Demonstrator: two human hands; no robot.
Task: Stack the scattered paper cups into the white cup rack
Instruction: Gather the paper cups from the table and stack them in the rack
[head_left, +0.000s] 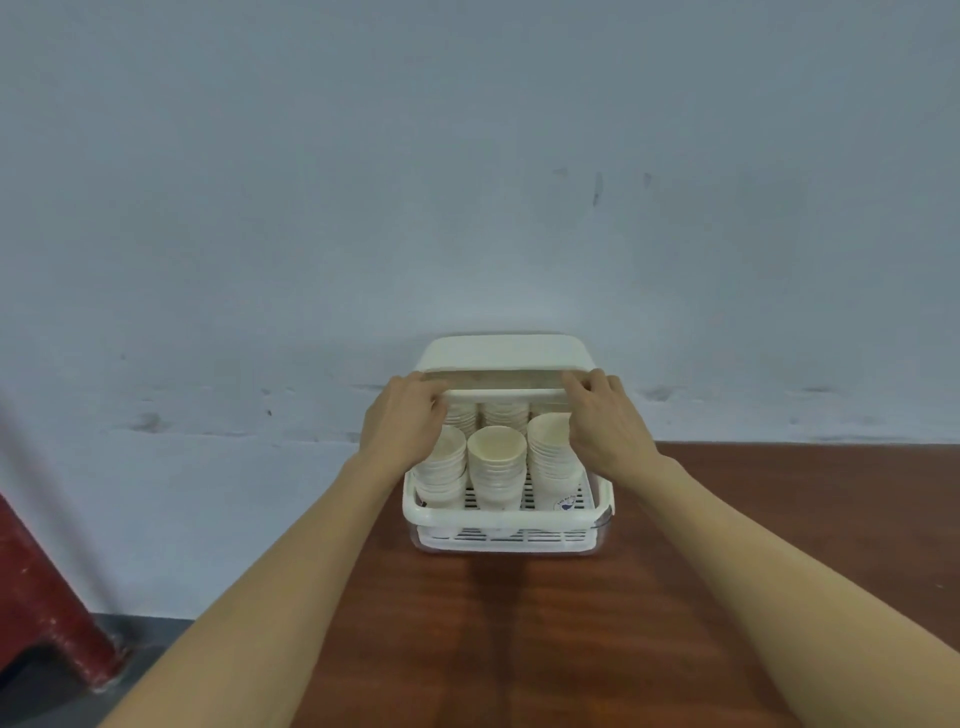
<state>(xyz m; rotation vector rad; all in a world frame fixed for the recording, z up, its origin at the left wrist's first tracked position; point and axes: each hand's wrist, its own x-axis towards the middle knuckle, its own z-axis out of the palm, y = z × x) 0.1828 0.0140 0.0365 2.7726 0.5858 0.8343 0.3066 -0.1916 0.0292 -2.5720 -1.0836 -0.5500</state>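
Our two bare forearms reach in from the bottom corners of the head view, crossing a dark reddish-brown wooden table (519, 623) toward the white cup rack (506, 514) standing at its far edge against a pale blue-grey wall (467, 182). Our left hand (402, 421) grasps the left end of the rack's raised lid (501, 356), fingers curled over the lid's front edge. Our right hand (605, 423) grasps the right end of that same edge, fingertips hooked on top and thumb below. We hold the lid tilted up and open above the rack, its front lip showing as a translucent strip between our hands.

Inside the rack, stacks of paper cups (496, 467) stand mouth up on a slotted white tray. We see three stacks in the front row: a left one partly hidden by our left hand, a middle one, and a taller right one beside our right hand, bearing a small blue print low on its side. More stacks stand behind them under the lid, only partly visible. The rack's clear lower base rests on the table. At the lower left, a red painted object (47, 597) stands on a grey floor.
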